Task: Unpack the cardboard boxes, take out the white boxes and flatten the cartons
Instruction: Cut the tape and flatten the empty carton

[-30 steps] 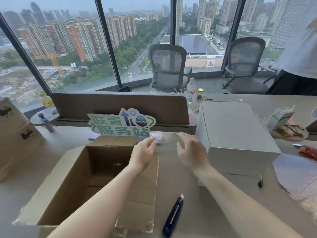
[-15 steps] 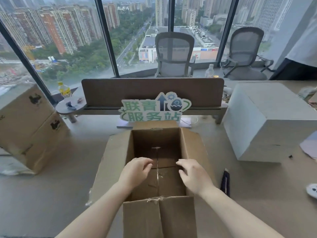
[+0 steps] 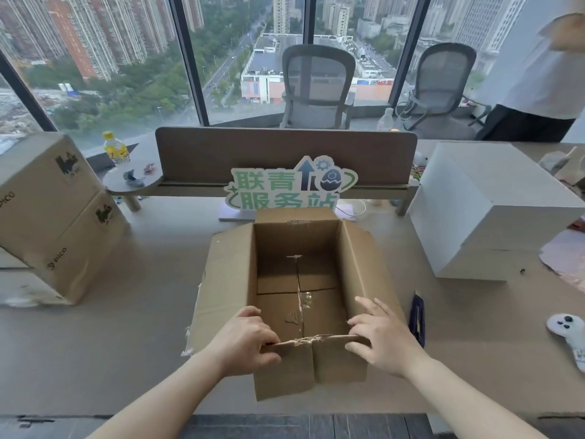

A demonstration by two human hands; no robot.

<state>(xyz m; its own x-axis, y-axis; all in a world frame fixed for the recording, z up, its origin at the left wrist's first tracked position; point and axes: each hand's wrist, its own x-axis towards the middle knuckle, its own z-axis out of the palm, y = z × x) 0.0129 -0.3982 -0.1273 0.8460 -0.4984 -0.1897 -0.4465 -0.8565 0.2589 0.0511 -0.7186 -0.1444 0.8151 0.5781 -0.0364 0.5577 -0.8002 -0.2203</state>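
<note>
With your left hand (image 3: 250,339) and right hand (image 3: 384,340) each keeping a pinching grip on the empty carton's (image 3: 297,280) near rim mid-desk, its taped bottom could resist flattening and tear.

Beside the open carton (image 3: 297,280), the stacked cardboard boxes (image 3: 53,217) are cut off by the left frame edge. The white box (image 3: 493,210) right of the carton is cut off by the right edge. The carton's near wall hides the fingertips of the left hand (image 3: 245,339).
</note>
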